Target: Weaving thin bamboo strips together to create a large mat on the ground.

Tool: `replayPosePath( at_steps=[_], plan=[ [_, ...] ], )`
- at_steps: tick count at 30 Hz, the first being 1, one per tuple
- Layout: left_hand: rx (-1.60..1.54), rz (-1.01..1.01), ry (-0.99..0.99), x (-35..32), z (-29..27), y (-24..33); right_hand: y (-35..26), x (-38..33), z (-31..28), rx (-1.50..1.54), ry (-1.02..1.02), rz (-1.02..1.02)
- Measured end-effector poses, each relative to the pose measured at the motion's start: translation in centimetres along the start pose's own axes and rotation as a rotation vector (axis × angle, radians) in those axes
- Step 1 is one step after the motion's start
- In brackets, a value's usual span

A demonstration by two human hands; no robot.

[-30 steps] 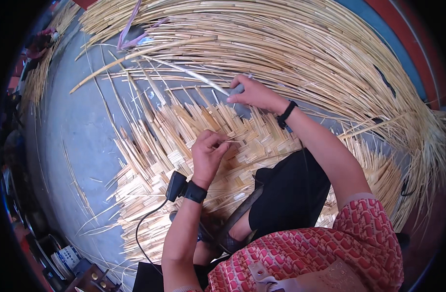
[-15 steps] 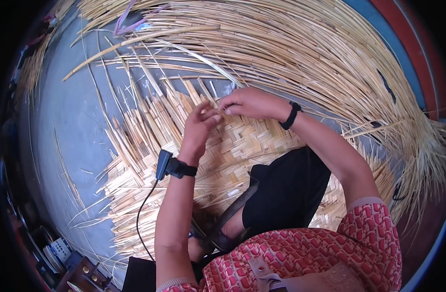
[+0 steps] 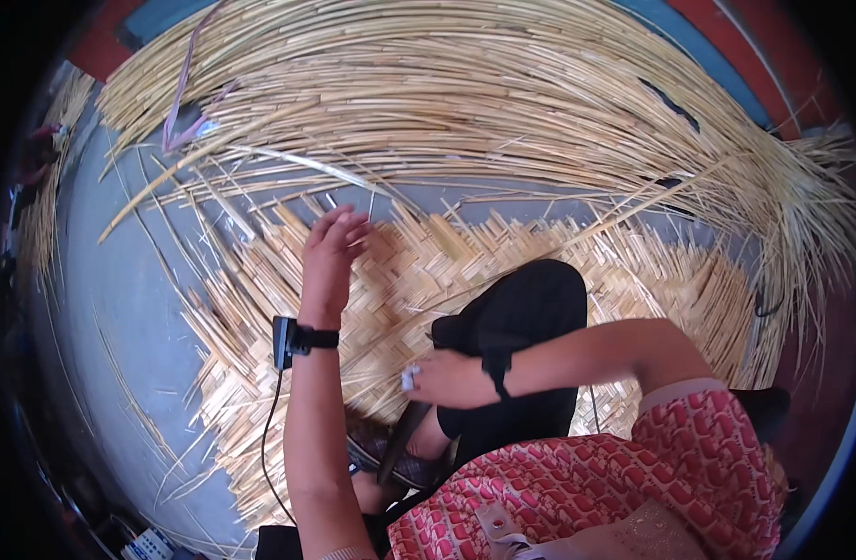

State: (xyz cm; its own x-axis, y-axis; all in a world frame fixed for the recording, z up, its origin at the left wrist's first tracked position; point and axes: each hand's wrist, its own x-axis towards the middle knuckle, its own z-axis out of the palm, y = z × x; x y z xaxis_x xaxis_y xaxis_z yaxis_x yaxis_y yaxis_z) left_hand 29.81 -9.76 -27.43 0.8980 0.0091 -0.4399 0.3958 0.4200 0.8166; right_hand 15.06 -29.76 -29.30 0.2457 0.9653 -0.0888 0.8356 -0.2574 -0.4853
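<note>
A flat mat of woven pale bamboo strips (image 3: 419,271) lies on the grey floor under me. My left hand (image 3: 333,250), with a black wrist device on its forearm, reaches forward over the mat's far left edge. Its fingers are loosely bent over the loose strip ends (image 3: 288,219) and I see nothing gripped in them. My right hand (image 3: 447,378), wearing a black wristband, is drawn back beside my black-trousered knee (image 3: 526,308). Its fingers are curled around a small white object (image 3: 409,376), resting low on the mat.
A large heap of long loose bamboo strips (image 3: 503,103) arcs across the far side and down the right. A pale purple band (image 3: 181,103) lies on the heap at the far left. Bare grey floor (image 3: 120,308) lies to the left, with stray strips on it.
My right hand has pulled back from the mat's far edge to beside my knee. My left hand has stayed at the far edge, shifting slightly left as the view dropped.
</note>
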Motion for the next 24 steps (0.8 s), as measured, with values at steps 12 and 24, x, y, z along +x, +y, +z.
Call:
replayPosePath(
  at_steps=[12,24],
  plan=[
    [0.146,-0.308,0.139,10.9,4.8,-0.6,-2.3,2.5,2.8,0.002,0.188,-0.197],
    [0.039,0.054,-0.033,8.1,6.6,-0.9,6.9,-8.6,-16.5,0.389,-0.118,0.181]
  ],
)
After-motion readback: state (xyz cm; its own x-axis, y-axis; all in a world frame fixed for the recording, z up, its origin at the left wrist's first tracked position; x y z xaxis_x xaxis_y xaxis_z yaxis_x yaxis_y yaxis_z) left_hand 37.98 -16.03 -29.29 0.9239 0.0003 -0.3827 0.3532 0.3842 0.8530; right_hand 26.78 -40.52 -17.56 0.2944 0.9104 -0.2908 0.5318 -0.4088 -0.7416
